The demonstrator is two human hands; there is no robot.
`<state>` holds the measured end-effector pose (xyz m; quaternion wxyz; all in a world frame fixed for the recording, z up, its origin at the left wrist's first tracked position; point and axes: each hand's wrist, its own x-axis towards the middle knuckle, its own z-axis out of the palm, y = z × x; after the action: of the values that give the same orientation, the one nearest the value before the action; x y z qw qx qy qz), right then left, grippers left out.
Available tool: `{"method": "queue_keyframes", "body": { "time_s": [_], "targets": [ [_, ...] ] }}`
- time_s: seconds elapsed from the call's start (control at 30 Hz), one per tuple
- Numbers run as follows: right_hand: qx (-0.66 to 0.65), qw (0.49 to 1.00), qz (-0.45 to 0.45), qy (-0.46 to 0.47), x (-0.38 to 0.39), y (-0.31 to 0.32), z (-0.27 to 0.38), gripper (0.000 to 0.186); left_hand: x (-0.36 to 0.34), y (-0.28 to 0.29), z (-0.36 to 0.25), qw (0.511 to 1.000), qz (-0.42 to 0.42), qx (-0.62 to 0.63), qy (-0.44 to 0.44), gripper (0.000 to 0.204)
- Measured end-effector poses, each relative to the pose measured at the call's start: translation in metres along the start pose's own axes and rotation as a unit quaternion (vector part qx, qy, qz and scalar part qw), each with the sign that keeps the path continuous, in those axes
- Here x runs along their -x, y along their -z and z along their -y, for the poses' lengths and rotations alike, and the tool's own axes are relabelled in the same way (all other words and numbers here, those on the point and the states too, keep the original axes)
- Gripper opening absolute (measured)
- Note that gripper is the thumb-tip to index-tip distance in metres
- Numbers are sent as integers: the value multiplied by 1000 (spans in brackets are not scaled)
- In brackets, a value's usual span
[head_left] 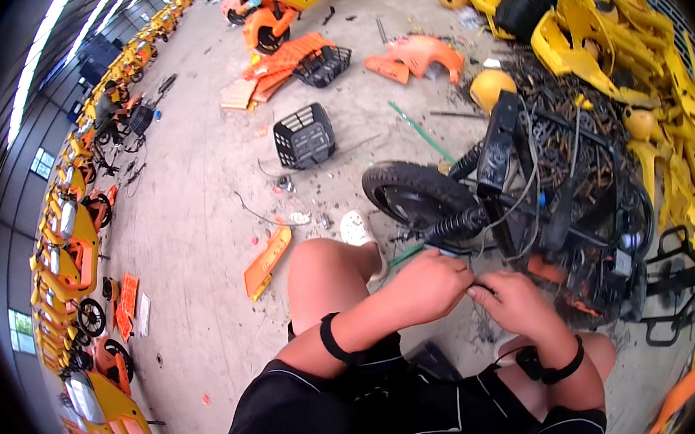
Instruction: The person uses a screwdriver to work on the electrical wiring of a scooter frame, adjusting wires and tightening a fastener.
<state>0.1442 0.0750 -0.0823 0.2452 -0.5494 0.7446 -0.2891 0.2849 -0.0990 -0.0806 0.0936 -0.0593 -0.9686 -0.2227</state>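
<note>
My left hand (438, 283) is closed, its fingers curled together near the stripped black scooter frame (514, 155). My right hand (513, 300) meets it, thumb and fingers pinched, the two almost touching. Whatever lies between the fingers is too small or hidden to name. Just beyond the hands, the frame lies with its black wheel (411, 194) to the left and a coil-spring shock absorber (456, 225) close to my left knuckles. A loose grey cable (533, 174) loops down over the frame.
Yellow body panels (676, 134) are heaped at the right, beside a pile of dark metal parts (568, 110). On the concrete floor lie a black basket (304, 136), an orange panel (268, 262) and a green strip (422, 132). Yellow scooters (80, 246) line the left wall; another person (106, 109) works there.
</note>
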Motion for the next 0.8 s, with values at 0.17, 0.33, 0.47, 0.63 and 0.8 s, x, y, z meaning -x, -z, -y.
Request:
{"method": "queue_keyframes", "body": {
  "time_s": [0.17, 0.33, 0.47, 0.63, 0.8],
  "targets": [
    [-85, 990, 81, -83, -15, -13, -9, 27, 5, -22, 17, 999, 39, -16, 24, 12],
    [-65, 991, 66, -96, -10, -21, -4, 26, 9, -25, 8, 998, 40, -17, 51, 12],
    [-28, 992, 17, -119, -3, -28, -3, 25, 9, -32, -2, 998, 12, -28, 58, 12],
    [-97, 982, -34, -161, -4, -26, -12, 27, 0, -40, -4, 997, -42, -56, 40, 13],
    [-176, 968, -23, -180, -3, -26, -32, 28, -9, -44, -14, 992, -25, -115, 39, 16]
  ]
}}
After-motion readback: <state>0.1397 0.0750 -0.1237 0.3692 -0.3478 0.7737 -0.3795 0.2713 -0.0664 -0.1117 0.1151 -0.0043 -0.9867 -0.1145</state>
